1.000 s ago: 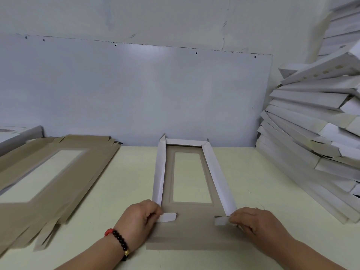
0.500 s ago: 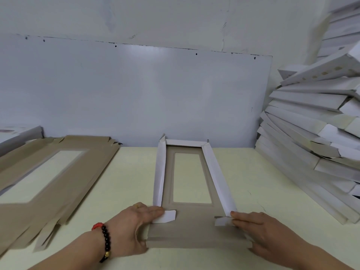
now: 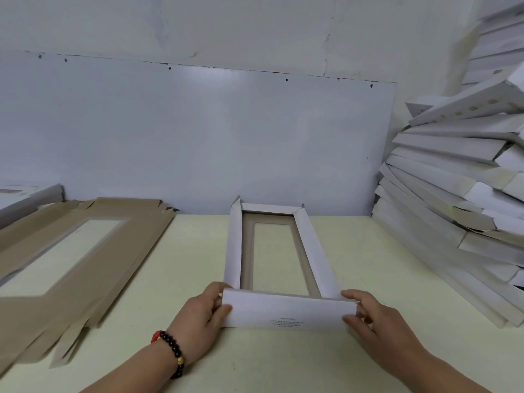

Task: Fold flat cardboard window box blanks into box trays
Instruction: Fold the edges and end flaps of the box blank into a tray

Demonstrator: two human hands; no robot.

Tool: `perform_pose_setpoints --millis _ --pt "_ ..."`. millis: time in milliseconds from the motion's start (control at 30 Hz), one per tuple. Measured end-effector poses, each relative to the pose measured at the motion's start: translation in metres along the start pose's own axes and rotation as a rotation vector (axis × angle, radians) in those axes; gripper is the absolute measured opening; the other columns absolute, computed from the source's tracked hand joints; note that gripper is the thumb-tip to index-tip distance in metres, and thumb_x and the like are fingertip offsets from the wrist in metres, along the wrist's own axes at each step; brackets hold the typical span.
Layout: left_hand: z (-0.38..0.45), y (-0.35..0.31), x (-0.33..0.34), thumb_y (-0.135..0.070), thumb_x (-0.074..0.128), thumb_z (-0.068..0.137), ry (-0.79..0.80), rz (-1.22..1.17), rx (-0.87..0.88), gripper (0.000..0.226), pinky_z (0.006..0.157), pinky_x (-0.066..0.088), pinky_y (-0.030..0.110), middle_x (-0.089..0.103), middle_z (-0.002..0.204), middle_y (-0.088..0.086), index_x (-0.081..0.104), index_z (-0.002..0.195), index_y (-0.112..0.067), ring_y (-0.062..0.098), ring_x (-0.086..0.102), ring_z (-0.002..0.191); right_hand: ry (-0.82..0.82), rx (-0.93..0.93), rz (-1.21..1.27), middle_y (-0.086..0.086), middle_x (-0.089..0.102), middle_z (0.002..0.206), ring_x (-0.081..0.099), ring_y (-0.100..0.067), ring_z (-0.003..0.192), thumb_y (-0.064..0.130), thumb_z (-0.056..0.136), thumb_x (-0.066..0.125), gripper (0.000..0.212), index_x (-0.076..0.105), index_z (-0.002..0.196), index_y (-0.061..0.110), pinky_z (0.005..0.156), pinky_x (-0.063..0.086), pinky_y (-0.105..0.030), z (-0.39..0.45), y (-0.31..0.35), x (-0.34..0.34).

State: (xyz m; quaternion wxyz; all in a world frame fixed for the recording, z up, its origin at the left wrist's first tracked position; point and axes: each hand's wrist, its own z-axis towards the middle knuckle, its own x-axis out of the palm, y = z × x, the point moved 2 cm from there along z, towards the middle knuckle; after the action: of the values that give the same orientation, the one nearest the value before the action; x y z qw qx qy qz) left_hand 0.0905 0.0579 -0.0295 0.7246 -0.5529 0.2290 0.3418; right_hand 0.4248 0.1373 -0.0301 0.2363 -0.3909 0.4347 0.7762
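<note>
A leaning stack of finished trays [image 3: 453,211] fills the right; flat blanks [image 3: 71,251] lie left on the table [image 3: 184,251]. At centre stands the box tray [image 3: 279,256], long walls and far wall up. The left hand [image 3: 202,316] and right hand [image 3: 377,321] pinch the ends of the raised near end flap [image 3: 287,312], fingers curled round it. This looks like the last wall; next, it probably needs rolling over and tucking inside. The corner tabs are hidden behind it, and its small print is unreadable.
</note>
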Motion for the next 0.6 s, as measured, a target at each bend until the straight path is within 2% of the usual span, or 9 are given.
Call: perform_pose_setpoints --millis 133,200,300,367,467,533,600 --pt "-0.0016 -0.0049 0.0039 -0.014 0.045 0.099 -0.038 -0.003 -0.015 0.037 0.056 0.033 0.017 0.054 0.061 -0.022 0.026 0.121 -0.037 0.002 0.05 0.06 -0.047 0.044 0.028 0.021 0.053 0.07 0.052 -0.006 0.064 0.022 0.09 0.064 0.051 0.031 0.121 0.046 0.061 0.04 -0.017 0.0037 0.004 0.0041" --pt "-0.0023 -0.0061 0.0054 -0.015 0.045 0.099 -0.065 0.016 -0.019 0.036 0.055 0.032 0.017 0.052 0.061 -0.012 0.023 0.119 -0.036 0.006 0.05 0.059 -0.074 0.06 0.034 0.02 0.053 0.071 0.052 -0.006 0.063 0.021 0.089 0.065 0.051 0.03 0.12 0.04 0.058 0.039 -0.018 0.004 0.005 0.0062" --pt "-0.0019 -0.0073 0.0065 -0.016 0.044 0.099 -0.077 0.059 -0.024 0.029 0.054 0.033 0.017 0.048 0.065 -0.009 0.023 0.11 -0.032 0.009 0.047 0.059 -0.088 0.087 0.01 0.013 0.053 0.065 0.052 -0.008 0.061 0.022 0.088 0.065 0.042 0.03 0.108 0.034 0.054 0.037 -0.02 0.0037 0.0065 0.0077" --pt "-0.0012 -0.0073 0.0071 -0.017 0.043 0.099 -0.078 0.087 -0.015 0.027 0.054 0.032 0.017 0.048 0.068 -0.01 0.023 0.107 -0.031 0.008 0.047 0.059 -0.08 0.109 -0.008 0.007 0.051 0.06 0.05 -0.009 0.055 0.025 0.088 0.064 0.037 0.029 0.095 0.034 0.054 0.038 -0.024 0.0044 0.0063 0.0071" --pt "-0.0014 -0.0053 0.0081 -0.017 0.042 0.099 -0.094 0.095 -0.007 0.026 0.053 0.032 0.016 0.049 0.067 -0.011 0.022 0.106 -0.031 0.007 0.046 0.058 -0.025 0.13 -0.056 0.005 0.052 0.06 0.049 -0.01 0.058 0.028 0.093 0.058 0.028 0.032 0.083 0.034 0.054 0.036 -0.024 0.0073 0.0078 0.0076" --pt "-0.0018 -0.003 0.0097 -0.018 0.041 0.099 -0.104 0.105 -0.003 0.025 0.054 0.032 0.016 0.053 0.073 -0.011 0.021 0.106 -0.032 0.007 0.047 0.06 -0.016 0.112 -0.082 0.008 0.052 0.061 0.049 -0.008 0.062 0.027 0.095 0.054 0.026 0.036 0.08 0.038 0.056 0.036 -0.022 0.0088 0.0072 0.0088" --pt "-0.0018 -0.0009 0.0108 -0.018 0.04 0.1 -0.114 0.135 0.018 0.021 0.056 0.031 0.017 0.056 0.079 -0.007 0.025 0.107 -0.031 0.008 0.047 0.064 0.011 0.098 -0.102 0.015 0.056 0.073 0.051 -0.003 0.071 0.029 0.097 0.051 0.024 0.039 0.085 0.046 0.061 0.038 -0.02 0.0091 0.0078 0.0101"
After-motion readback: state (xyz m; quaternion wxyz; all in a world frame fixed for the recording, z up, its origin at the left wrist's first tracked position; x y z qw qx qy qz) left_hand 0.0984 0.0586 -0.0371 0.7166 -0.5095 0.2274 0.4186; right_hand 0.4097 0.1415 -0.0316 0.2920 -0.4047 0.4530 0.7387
